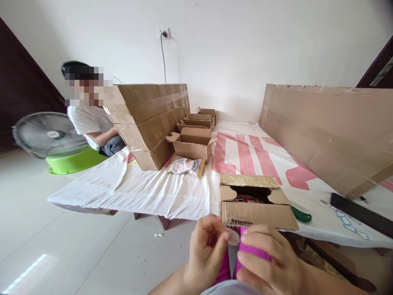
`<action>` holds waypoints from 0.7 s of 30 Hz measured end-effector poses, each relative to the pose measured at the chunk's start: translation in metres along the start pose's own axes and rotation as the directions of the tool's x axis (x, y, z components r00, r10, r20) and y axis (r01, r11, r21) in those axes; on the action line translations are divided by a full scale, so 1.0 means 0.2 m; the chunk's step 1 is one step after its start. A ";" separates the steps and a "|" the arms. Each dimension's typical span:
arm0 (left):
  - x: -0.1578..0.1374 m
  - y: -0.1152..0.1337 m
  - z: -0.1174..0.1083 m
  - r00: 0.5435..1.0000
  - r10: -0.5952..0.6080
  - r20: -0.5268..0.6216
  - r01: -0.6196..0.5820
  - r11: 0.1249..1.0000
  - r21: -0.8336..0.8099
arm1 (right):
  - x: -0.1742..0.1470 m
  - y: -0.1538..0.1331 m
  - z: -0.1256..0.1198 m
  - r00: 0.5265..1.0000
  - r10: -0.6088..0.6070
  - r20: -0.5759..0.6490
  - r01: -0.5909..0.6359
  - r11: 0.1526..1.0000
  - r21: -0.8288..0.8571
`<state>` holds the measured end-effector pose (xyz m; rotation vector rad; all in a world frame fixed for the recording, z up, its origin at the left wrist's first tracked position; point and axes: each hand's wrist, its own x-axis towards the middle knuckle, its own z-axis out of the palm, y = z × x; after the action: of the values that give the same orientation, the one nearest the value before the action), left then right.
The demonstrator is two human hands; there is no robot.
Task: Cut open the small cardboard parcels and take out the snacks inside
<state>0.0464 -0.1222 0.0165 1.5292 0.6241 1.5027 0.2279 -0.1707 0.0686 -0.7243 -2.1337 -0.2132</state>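
At the table's near edge, my left hand point(208, 250) is closed, with thumb and forefinger pinching a small piece of clear film point(232, 236), perhaps tape. My right hand point(270, 258) is beside it, palm down, fingers apart and slightly bent over my magenta trousers point(225, 268). No object shows in that hand. Just beyond both hands stands a small cardboard box point(258, 213) with its top partly open. Inside it a red and black printed packet point(248, 199) shows between the flaps. A green handle point(301, 214) sticks out at the box's right side.
Open cardboard boxes point(196, 141) stand in a row behind a printed snack bag point(186, 166). Stacked taped cartons point(147, 123) rise at left, a large cardboard panel point(325, 131) at right. A black phone-like slab point(362, 214) lies at right. A person point(92, 119) sits near a fan point(50, 134).
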 end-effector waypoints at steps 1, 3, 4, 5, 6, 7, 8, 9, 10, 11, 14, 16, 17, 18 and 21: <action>-0.03 0.01 0.01 0.998 -0.003 0.067 0.004 1.000 -0.022 | 0.00 -0.01 0.02 1.000 0.005 -0.001 -0.005 1.000 0.017; -0.08 0.01 0.03 0.980 -0.027 0.196 0.043 0.996 -0.078 | 0.00 -0.01 0.04 0.999 0.051 -0.008 -0.051 0.998 0.025; -0.08 0.01 0.03 0.968 -0.036 0.249 0.063 0.993 -0.104 | -0.01 0.00 0.05 0.997 0.079 -0.014 -0.079 0.997 0.019; -0.08 0.01 0.03 0.956 -0.036 0.291 0.074 0.990 -0.121 | -0.02 0.01 0.04 0.994 0.107 -0.015 -0.107 0.994 0.005; -0.08 0.01 0.03 0.948 -0.027 0.317 0.068 0.990 -0.120 | -0.03 0.02 0.04 0.991 0.136 -0.006 -0.136 0.991 -0.014; -0.07 0.01 0.04 0.947 -0.012 0.322 0.045 0.995 -0.094 | -0.03 0.03 0.03 0.987 0.161 0.005 -0.161 0.986 -0.035; -0.06 0.01 0.04 0.950 0.005 0.311 0.010 0.999 -0.048 | -0.03 0.03 0.02 0.984 0.180 0.019 -0.179 0.983 -0.051; -0.05 0.02 0.05 0.955 0.024 0.295 -0.026 1.000 0.003 | -0.04 0.03 0.01 0.981 0.189 0.035 -0.187 0.981 -0.058; -0.03 0.02 0.05 0.959 0.040 0.282 -0.056 0.997 0.048 | -0.03 0.03 0.00 0.980 0.192 0.050 -0.189 0.980 -0.057; -0.02 0.03 0.05 0.963 0.063 0.261 -0.088 0.993 0.084 | -0.03 0.03 -0.02 0.980 0.188 0.059 -0.186 0.982 -0.044; 0.08 0.03 0.01 0.980 0.178 0.094 -0.191 0.967 0.166 | -0.03 0.04 -0.07 0.982 0.179 0.065 -0.181 0.983 0.022; 0.18 0.02 -0.03 0.965 0.241 -0.103 -0.208 0.944 0.258 | -0.03 0.06 -0.11 0.977 0.209 0.039 -0.210 0.977 0.030; 0.24 0.02 -0.06 0.953 0.249 -0.171 -0.189 0.933 0.306 | -0.04 0.07 -0.13 0.970 0.242 0.018 -0.242 0.970 0.023; 0.30 0.02 -0.08 0.948 0.259 -0.186 -0.179 0.914 0.364 | -0.04 0.10 -0.15 0.958 0.285 -0.007 -0.285 0.958 0.023; 0.49 0.01 -0.09 0.961 0.278 0.012 -0.241 0.810 0.534 | -0.04 0.21 -0.16 0.891 0.447 -0.076 -0.434 0.890 0.140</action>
<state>0.0423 -0.0360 0.0666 2.0621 0.9624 1.6773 0.2780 -0.1525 0.0785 -1.0780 -1.8061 0.1199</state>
